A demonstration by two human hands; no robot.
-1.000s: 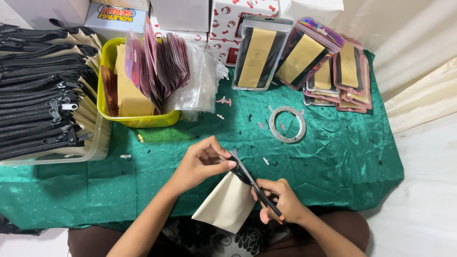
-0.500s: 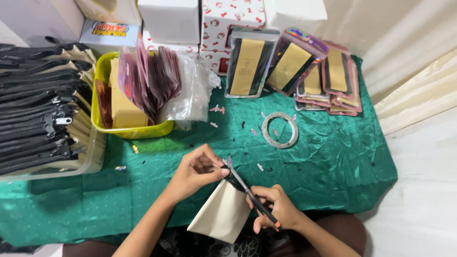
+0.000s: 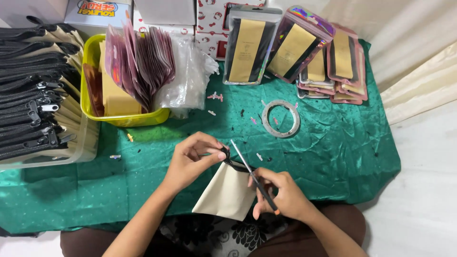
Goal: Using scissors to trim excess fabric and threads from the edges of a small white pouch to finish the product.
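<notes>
we pinch the cream pouch [image 3: 227, 192] by its black zipper end with our left hand [image 3: 193, 159] while our right hand [image 3: 281, 195], closed on the scissors [image 3: 252, 176], should snip close beside that zipper.

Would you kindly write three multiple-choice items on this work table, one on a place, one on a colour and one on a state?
1. Where does the tape ring lie?
A. inside the yellow tub
B. flat on the green cloth, below the upright packets
C. on the zipper pouches

2. What colour is the tub holding the maroon packets?
A. yellow
B. blue
C. white

3. How is the beige pouch held?
A. lying flat, untouched
B. gripped only by the right hand
C. pinched at its zipper end by the left hand, while the right hand holds scissors

Answers: 1 B, the ring rests on bare green cloth; 2 A, its rim is yellow; 3 C, the left fingers pinch the top corner.
</notes>
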